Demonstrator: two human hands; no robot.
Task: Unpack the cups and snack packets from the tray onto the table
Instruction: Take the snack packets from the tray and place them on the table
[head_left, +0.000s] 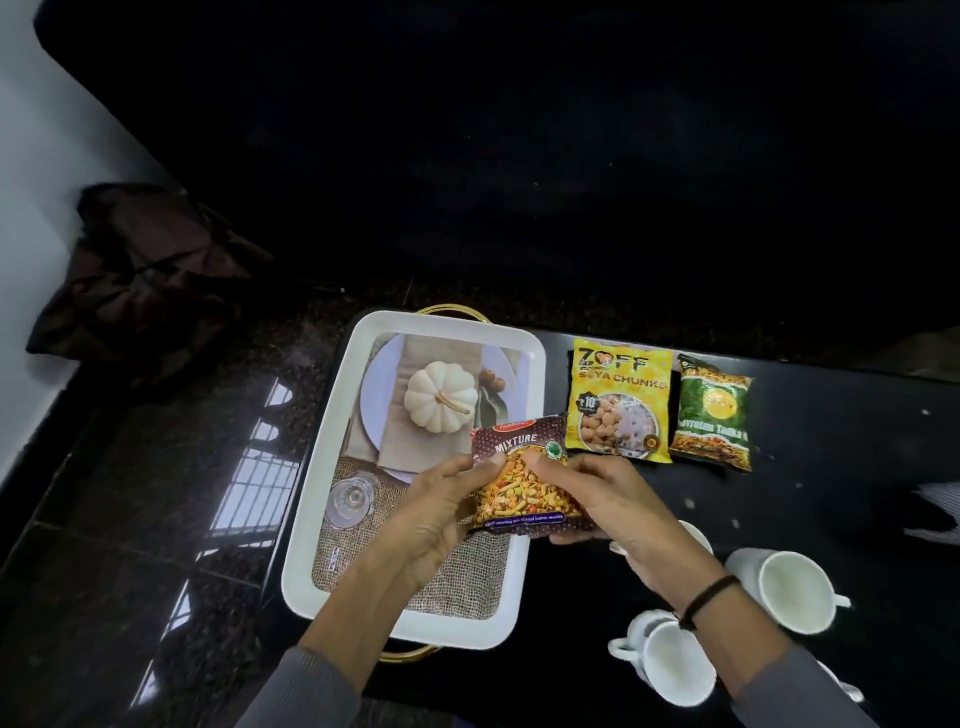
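**Item in hand:** 1 brown "Mixture" packet (524, 478). You hold it above the right rim of the white tray (332, 415), not yet on the surface (831, 467).

**Hands:** both grip the packet. Your left hand (431, 525) has its fingers curled round the left edge, and your right hand (618, 509) pinches the right edge.

**Already on the surface:**
- 1 yellow soya chunks packet (618, 405), just right of the tray.
- 1 green packet (714, 415), touching the yellow packet on its right.
- White cups (789, 587), grouped at near right. The count is unclear, as your right arm hides part of the group.

**Tray floor:** it shows a pumpkin and a glass (these look printed, not loose).

**Step:** this is judged to be the transfer of the last packet.

**Next move calls for:** carry the packet right, clear of the rim. Lay it flat beside the yellow packet, away from the cups, then release both hands.
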